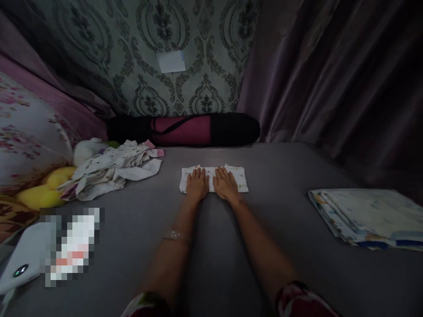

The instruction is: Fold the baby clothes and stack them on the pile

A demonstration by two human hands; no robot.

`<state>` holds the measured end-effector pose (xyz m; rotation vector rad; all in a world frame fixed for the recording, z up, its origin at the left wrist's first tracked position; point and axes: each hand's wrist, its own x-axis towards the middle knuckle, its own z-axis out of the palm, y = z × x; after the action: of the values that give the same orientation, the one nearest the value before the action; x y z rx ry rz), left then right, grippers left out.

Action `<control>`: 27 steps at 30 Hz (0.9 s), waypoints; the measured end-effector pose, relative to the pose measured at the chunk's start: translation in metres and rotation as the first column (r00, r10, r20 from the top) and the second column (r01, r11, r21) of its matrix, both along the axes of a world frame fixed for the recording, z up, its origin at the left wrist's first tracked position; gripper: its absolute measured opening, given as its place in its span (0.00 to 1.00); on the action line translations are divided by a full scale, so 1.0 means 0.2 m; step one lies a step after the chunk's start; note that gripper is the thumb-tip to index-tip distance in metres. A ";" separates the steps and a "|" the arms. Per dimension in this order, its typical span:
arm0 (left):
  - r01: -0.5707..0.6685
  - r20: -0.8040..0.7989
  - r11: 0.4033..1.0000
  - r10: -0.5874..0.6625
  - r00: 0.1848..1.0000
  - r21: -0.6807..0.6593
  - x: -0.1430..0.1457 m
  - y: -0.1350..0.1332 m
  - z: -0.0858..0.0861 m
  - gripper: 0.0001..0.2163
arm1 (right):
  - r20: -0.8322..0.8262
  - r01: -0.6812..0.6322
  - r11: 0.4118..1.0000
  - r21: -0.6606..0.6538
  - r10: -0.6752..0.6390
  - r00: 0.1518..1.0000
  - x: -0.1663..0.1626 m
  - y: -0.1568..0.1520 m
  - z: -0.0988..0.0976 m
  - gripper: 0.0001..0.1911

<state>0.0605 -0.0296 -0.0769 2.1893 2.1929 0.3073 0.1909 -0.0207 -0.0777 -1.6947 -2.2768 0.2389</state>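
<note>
A small white patterned garment (211, 172) lies folded into a flat rectangle on the grey bed sheet (211, 237). My left hand (197, 182) rests palm down on its left half, fingers stretched forward. On the right half lies my right hand (225, 182), also flat with its fingers extended. Both hands press on the cloth without gripping it. The garment's middle shows between them, and its outer ends stick out past each hand.
To the left is a loose heap of printed clothes (115, 165), beside a yellow plush toy (49, 187). A white device (28, 253) lies nearer. Folded cloth (370, 213) sits at right. Along the wall stretches a black and maroon bag (185, 130).
</note>
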 end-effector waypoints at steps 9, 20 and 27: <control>-0.040 -0.008 0.995 0.041 0.999 0.087 0.00 -0.02 0.07 0.26 | -0.029 0.065 0.998 0.010 -0.065 0.997 0.01 0.01 0.03 0.30; -0.141 -0.034 0.990 0.140 0.989 -0.004 -0.05 -0.01 0.03 0.26 | -0.045 0.178 0.984 -0.027 -0.179 0.983 0.04 0.01 0.00 0.30; -0.151 -0.046 0.968 0.163 0.986 0.200 -0.07 -0.02 0.05 0.26 | -0.048 0.277 0.961 0.024 -0.275 0.960 0.13 0.03 0.04 0.31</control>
<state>0.0473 -0.0335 -0.0663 2.1459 2.4750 0.4871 0.2162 -0.0153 -0.0704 -1.9435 -1.9717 0.1768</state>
